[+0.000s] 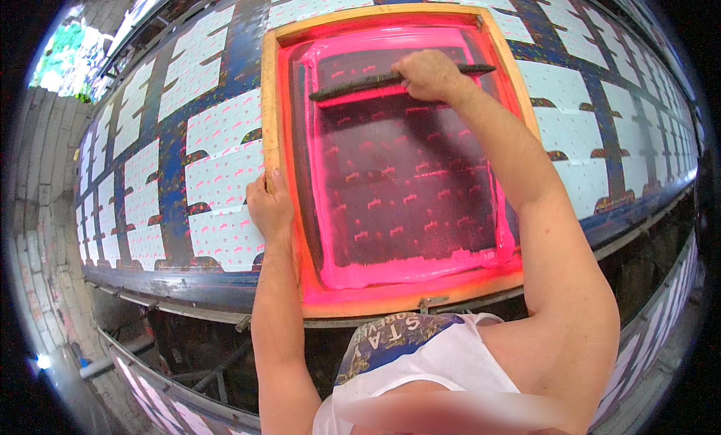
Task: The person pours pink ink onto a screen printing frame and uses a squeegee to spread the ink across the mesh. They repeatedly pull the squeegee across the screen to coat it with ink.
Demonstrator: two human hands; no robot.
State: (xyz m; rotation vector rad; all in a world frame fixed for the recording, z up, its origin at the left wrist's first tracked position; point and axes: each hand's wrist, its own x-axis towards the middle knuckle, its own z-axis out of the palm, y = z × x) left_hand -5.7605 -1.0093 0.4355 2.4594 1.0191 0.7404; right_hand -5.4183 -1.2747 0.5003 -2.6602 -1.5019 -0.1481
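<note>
A wooden-framed printing screen lies on the long table, its mesh dark with small pink marks and bordered by wet pink ink. Across the far part of the mesh rests a dark, ink-stained squeegee. My right hand is closed around the squeegee's top, right of its middle, with the arm stretched over the screen. At the frame's left side rail my left hand is closed on the wood, thumb on top. Pink ink is pooled along the far edge and the near edge of the mesh.
White cut panels printed with small pink marks lie in rows on the blue, ink-spattered table, on both sides of the screen. A metal rail runs along the near table edge. Lower racks with more panels stand nearer me. A brick wall rises at left.
</note>
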